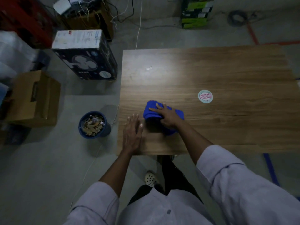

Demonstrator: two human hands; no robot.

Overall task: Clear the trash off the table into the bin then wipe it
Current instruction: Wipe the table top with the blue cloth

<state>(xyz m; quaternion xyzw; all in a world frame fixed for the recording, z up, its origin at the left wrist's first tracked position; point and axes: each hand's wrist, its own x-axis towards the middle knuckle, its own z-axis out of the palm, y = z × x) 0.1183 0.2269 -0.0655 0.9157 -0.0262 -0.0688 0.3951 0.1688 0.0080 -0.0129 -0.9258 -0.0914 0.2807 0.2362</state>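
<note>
A blue cloth lies bunched on the wooden table near its front left corner. My right hand presses flat on the cloth, fingers straight and spread. My left hand rests flat on the tabletop just left of the cloth, fingers straight. A round white sticker with red lettering sits on the table to the right of the cloth. A small white scrap lies farther back. A dark blue bin full of brown trash stands on the floor left of the table.
A black fan box stands on the floor beside the table's far left corner. A brown cardboard box sits left of the bin. Cables run across the floor behind the table. My foot is under the table's front edge.
</note>
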